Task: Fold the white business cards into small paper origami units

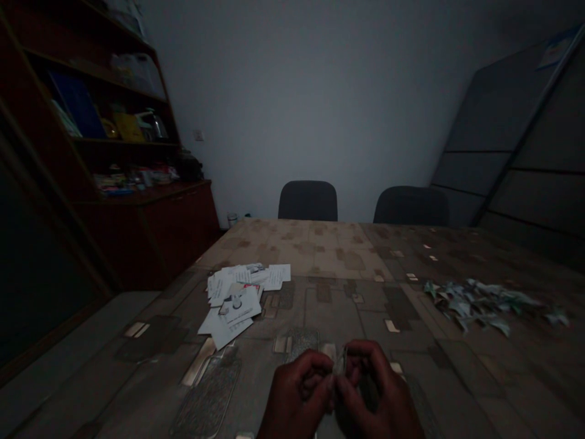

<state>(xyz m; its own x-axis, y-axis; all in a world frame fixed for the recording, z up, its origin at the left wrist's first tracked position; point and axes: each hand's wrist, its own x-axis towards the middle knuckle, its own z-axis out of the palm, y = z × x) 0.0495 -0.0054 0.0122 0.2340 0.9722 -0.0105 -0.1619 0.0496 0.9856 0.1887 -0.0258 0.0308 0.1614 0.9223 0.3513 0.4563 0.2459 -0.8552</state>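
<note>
Close to the near side of the table, my left hand (301, 393) and my right hand (375, 390) meet with fingertips pinched together. Between them is a small folded piece of paper (339, 364), mostly covered by the fingers. Its exact shape is too dark and small to make out. To the left lies a loose pile of printed paper sheets (235, 305), overlapping one another. Over on the right, several folded paper pieces (484, 302) with pointed corners are heaped together, apart from both hands.
A patterned cloth covers the table (329, 299). Two dark chairs, one in the middle (308, 200) and one farther right (411, 205), stand behind its far edge. A wooden shelf cabinet (178, 225) is at the left, and a grey panelled cabinet (484, 128) at the right.
</note>
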